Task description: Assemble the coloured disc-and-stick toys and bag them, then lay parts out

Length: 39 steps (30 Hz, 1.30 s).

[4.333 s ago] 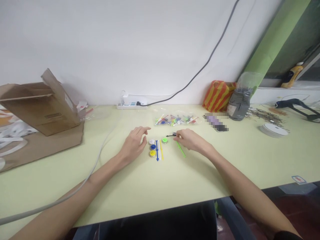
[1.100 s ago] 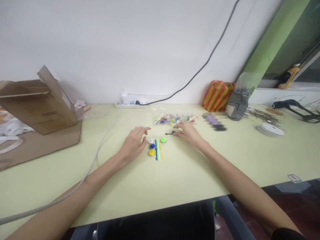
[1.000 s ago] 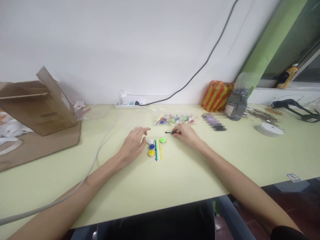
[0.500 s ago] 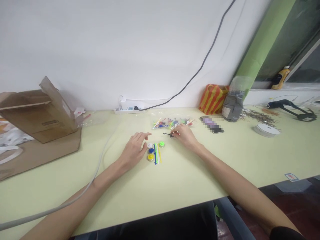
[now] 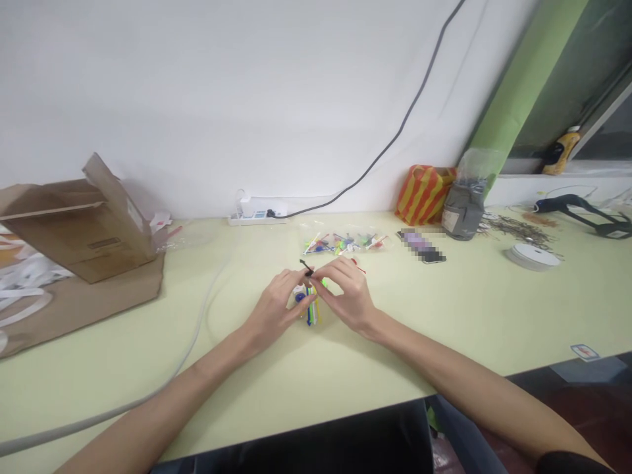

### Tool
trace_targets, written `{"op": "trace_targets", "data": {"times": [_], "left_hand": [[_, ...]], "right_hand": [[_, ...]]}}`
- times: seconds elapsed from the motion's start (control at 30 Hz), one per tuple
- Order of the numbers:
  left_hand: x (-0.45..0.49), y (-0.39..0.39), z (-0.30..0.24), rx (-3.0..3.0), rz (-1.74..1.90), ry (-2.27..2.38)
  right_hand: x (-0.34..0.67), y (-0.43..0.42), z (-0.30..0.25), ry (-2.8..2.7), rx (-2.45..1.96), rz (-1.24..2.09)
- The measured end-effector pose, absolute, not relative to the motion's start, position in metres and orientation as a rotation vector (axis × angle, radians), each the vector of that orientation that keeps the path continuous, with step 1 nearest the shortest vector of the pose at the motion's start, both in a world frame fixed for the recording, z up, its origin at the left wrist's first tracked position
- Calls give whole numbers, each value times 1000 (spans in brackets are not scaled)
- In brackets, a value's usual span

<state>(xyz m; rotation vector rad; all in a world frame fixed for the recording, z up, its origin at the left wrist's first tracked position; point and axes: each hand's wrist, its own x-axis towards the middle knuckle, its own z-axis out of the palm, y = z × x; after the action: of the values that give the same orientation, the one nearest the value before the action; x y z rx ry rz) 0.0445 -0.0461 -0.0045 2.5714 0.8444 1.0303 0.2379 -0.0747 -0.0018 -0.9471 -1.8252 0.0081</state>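
My left hand (image 5: pixel 273 305) and my right hand (image 5: pixel 344 294) meet above the middle of the pale green table (image 5: pixel 405 329). Together their fingertips pinch a small black arrow-shaped plastic piece (image 5: pixel 307 268), lifted just off the table. Beneath and between the hands lie small coloured round caps (image 5: pixel 299 297) and thin plastic sticks (image 5: pixel 312 311) in blue, yellow and green, partly hidden by the fingers. A red sliver (image 5: pixel 359 266) shows just past my right hand.
A clear bag of coloured plastic pieces (image 5: pixel 344 242) lies behind the hands. A power strip (image 5: pixel 257 215) sits by the wall, a cardboard box (image 5: pixel 74 220) at left. A striped bag (image 5: pixel 423 193), grey pouch (image 5: pixel 463 207), phone (image 5: pixel 422 244) and tape roll (image 5: pixel 535 254) are at right.
My right hand picked the black piece off the table and carried it left toward the caps. My left hand rose from resting and closed its fingers on it too.
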Motion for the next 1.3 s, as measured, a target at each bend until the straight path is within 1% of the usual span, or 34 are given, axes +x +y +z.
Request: {"op": "trace_targets", "data": {"times": [0.23, 0.4, 0.57, 0.8, 0.97, 1.07, 1.2, 1.3], "left_hand": [[42, -53, 3, 2417, 1162, 867], [44, -56, 0, 2420, 1088, 861], [47, -55, -7, 2376, 1050, 861], [45, -53, 1, 2652, 1066, 817], [49, -58, 3, 2738, 975, 799], [49, -59, 1, 2755, 996, 758], [41, -53, 3, 2698, 1018, 860], [35, -46, 4, 2652, 967, 999]], "right_hand": [[235, -78, -10, -1828, -725, 241], [235, -80, -4, -1777, -819, 302], [237, -77, -3, -1824, -802, 358], [238, -73, -8, -1845, -867, 377], [235, -78, 0, -1865, -839, 562], [235, -81, 7, -1842, -818, 654], [247, -73, 10, -1817, -887, 630], [265, -60, 6, -1869, -1145, 445]]}}
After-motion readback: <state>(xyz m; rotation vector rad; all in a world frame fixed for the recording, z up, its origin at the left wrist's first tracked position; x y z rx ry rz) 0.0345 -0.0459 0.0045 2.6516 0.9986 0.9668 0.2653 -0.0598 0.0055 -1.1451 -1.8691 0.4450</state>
